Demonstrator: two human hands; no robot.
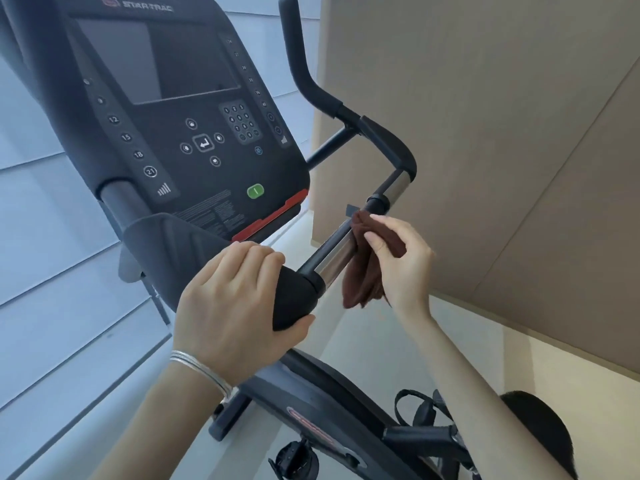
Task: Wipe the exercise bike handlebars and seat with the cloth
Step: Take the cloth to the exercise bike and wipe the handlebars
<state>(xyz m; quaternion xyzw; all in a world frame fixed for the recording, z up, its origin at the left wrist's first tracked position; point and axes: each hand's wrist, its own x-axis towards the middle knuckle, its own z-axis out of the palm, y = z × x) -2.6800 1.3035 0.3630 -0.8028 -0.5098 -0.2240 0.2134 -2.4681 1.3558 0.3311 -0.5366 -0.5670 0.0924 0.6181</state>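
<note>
The brown cloth hangs folded against the right side of the handlebars, on their chrome stretch. Up-left of it stands the dark console with a green button. A tan wall panel rises behind the bar, and a strapped pedal shows below. The right hand pinches the cloth's upper fold between thumb and fingertips, hiding part of it. The left hand - silver bangles at its wrist - curls round the black foam grip, just beside the cloth.
</note>
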